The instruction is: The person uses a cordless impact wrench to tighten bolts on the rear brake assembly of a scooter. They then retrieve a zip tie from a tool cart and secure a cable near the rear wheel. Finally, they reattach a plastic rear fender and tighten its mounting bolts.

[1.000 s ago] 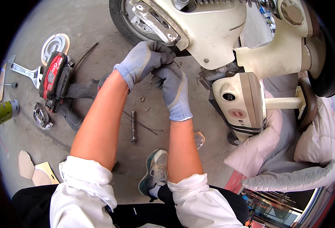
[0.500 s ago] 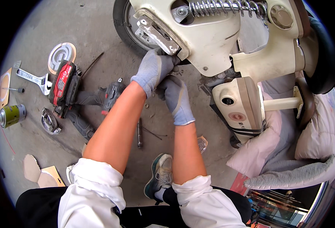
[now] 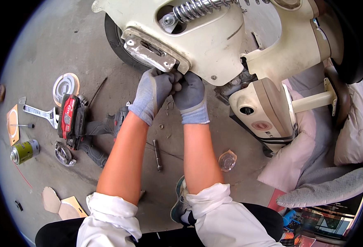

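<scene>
Scooter [image 3: 226, 45] stretching left to right over gritty concrete [image 3: 45, 53], tyre [image 3: 114, 43] end pointing left; smooth cream shell, coiled metal spring [image 3: 198, 10]. My left hand [image 3: 154, 92] and right hand [image 3: 191, 94], rubbery-gloved, curl below its scuffed bracket [image 3: 148, 52]; from here I can't tell what they're gripping.

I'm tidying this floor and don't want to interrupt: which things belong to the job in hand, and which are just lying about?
Apparently in the job:
left gloved hand
right gloved hand
cream scooter
scuffed metal bracket

Lying about, though some may serve:
cordless power tool
adjustable wrench
metal rod
green can
cardboard pieces
</scene>
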Available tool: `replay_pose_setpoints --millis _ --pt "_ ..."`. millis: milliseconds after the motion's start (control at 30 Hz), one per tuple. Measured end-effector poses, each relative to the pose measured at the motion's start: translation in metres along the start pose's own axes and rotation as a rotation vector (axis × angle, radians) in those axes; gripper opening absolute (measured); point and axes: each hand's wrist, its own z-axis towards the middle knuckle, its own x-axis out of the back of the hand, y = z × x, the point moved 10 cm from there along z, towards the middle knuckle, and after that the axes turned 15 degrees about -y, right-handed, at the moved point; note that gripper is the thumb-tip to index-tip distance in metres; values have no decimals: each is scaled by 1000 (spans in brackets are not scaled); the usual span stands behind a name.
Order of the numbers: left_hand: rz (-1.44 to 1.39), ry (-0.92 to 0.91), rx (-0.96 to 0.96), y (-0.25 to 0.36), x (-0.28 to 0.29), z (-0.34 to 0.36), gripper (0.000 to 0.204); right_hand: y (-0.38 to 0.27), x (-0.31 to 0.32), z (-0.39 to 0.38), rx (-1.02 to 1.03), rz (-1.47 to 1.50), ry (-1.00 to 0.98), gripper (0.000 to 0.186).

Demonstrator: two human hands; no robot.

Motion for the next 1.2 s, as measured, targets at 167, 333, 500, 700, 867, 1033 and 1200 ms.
replay_pose_setpoints --millis 167,333,500,700,867,1033,1200 --pt "22 36 2 3 1 -7 16 8 -5 -8 46 164 38 20" --pt "-23 30 -18 4 -3 -12 16 6 -3 -14 22 110 119 18" --pt "22 -36 -104 -4 -5 -7 28 -3 -2 -15 117 97 166 19" --pt "57 0 -62 2 -1 -10 15 -9 -19 -13 88 175 58 31" --pt "-76 31 -100 -5 -13 0 9 -31 -10 -17 171 98 67 31" --pt "-24 100 -254 -9 11 -2 25 -18 1 -10 166 -572 -56 39" --pt "-24 38 -173 -17 -3 3 23 -7 7 -17 -59 141 -105 40"
